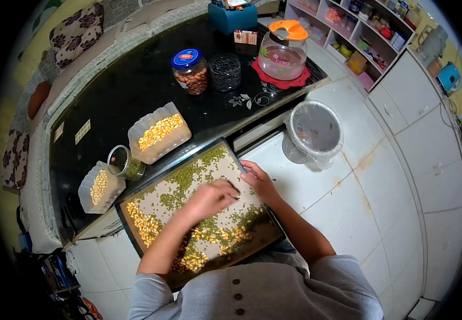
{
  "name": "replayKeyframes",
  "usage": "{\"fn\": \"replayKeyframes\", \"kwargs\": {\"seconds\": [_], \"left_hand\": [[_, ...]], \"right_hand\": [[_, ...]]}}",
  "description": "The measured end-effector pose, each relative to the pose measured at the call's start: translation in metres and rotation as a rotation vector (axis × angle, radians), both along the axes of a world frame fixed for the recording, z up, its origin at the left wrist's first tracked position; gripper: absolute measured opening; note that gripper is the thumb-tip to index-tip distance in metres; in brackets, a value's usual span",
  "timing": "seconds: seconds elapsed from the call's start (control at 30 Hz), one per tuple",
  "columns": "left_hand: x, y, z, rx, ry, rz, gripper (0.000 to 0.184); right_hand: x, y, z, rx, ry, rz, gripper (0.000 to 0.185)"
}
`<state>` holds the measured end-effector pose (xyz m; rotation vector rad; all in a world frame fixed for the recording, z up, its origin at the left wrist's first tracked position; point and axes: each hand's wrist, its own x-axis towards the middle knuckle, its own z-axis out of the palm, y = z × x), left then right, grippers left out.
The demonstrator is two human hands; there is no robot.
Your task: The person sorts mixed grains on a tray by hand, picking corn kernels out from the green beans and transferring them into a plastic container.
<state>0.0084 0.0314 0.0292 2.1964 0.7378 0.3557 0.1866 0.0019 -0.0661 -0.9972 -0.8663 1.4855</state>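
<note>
A shallow dark-rimmed tray (130, 234) lies tilted across the lap and against the table edge. Green mung beans (180, 184) and yellow corn kernels (144, 223) are scattered over its light bottom. My left hand (212, 200), smeared by motion, hovers over the middle with its fingers drawn together; a small dark spot shows by the fingertips, and what they pinch is unclear. On the tray's right rim my right hand (257, 181) grips the edge. Beyond the tray stand a plastic tub of corn (159, 149), a glass jar with mung beans (133, 168) and a tub of pale beans (103, 193).
The black table (108, 80) carries a blue-lidded jar of reddish nuts (190, 74), a glass of dark beans (225, 73) and an orange-topped bowl (282, 56) on a red mat. A lined bin (312, 130) stands on the tiled floor to the right, before white cabinets (409, 101).
</note>
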Motion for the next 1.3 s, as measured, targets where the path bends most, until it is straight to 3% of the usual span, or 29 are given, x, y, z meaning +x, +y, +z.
{"fn": "replayKeyframes", "kwargs": {"seconds": [0.17, 0.33, 0.57, 0.77, 1.3], "left_hand": [[0.03, -0.041, -0.036, 0.027, -0.044, -0.09, 0.025], [0.04, -0.049, -0.052, 0.125, 0.001, -0.098, 0.016], [0.03, -0.048, -0.052, 0.069, 0.16, -0.128, 0.01], [0.037, -0.053, -0.04, 0.045, 0.043, -0.089, 0.009], [0.031, -0.044, -0.051, 0.003, 0.069, -0.182, 0.01]], "right_hand": [[0.0, -0.001, 0.002, 0.0, -0.053, -0.03, 0.039], [0.0, 0.0, -0.004, 0.019, -0.06, -0.031, 0.04], [0.0, 0.0, -0.004, 0.015, -0.071, -0.033, 0.041], [0.0, 0.001, -0.003, 0.02, -0.053, -0.012, 0.042], [0.0, 0.002, -0.003, 0.019, -0.079, -0.025, 0.043]]}}
